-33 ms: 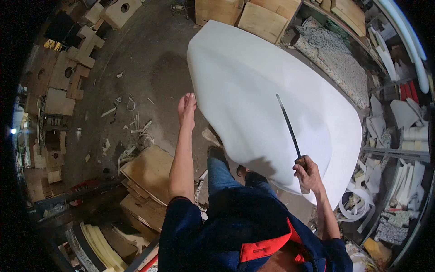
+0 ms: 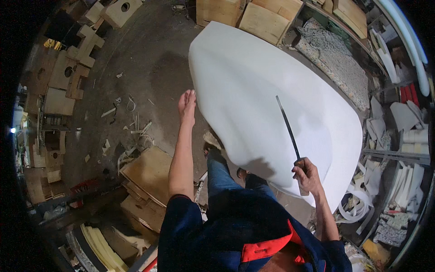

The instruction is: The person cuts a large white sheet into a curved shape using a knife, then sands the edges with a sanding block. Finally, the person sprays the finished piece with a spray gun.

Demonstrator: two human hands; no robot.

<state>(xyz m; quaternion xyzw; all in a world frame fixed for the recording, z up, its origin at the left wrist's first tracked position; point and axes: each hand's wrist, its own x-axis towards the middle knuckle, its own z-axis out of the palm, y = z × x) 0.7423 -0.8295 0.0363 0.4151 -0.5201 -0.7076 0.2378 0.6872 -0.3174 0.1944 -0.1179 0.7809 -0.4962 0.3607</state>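
A large white, curved sheet of what looks like foam (image 2: 244, 77) fills the middle and right. My left hand (image 2: 186, 106) is at its left edge, fingers extended and slightly bent; whether they touch it I cannot tell. My right hand (image 2: 307, 177) grips a long, thin, dark blade (image 2: 287, 125) by its handle, over the sheet's lower right part and pointing away from me. The blade's tip lies over the middle of the white surface.
Plywood boards (image 2: 145, 172) are stacked at lower left, and wooden pieces (image 2: 63, 72) line the left. Wooden boxes (image 2: 263, 22) stand at the top. Speckled padding (image 2: 331, 63) and white offcuts (image 2: 403, 177) fill the right side. Scraps litter the floor (image 2: 118, 68).
My left hand is very slightly higher along the sheet's edge, and a little more of my left foot shows. The blade has barely moved.
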